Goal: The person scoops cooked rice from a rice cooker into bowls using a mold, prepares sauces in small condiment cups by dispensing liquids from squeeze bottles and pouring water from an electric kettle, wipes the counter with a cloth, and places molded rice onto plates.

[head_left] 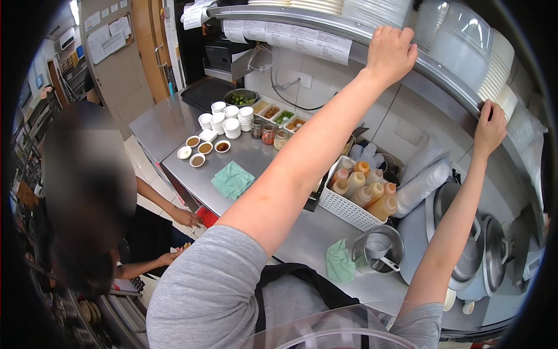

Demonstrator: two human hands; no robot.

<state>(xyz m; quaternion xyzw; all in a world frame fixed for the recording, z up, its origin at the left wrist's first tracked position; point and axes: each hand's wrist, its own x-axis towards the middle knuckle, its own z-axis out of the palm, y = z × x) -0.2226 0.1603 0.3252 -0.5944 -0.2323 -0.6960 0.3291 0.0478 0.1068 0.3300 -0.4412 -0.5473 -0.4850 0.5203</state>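
Observation:
Both of my arms reach up to the metal shelf [343,28] above the counter. My left hand [392,55] is closed at the shelf's front edge, its fingers curled over the rim, close to stacked clear plastic containers [462,41]. Farther right, my right hand [491,125] is also closed at that edge, below a stack of white bowls [499,64]. Neither palm shows, and anything small inside the fingers is hidden. White paper order slips [302,42] hang from the shelf to the left of my left hand.
On the steel counter stand a white basket of squeeze bottles [363,192], a metal pot [395,247], green cloths [232,179], sauce cups [204,148] and stacked white cups [231,128]. Large lidded cookers [456,232] stand at right. A co-worker [87,192] is close on the left.

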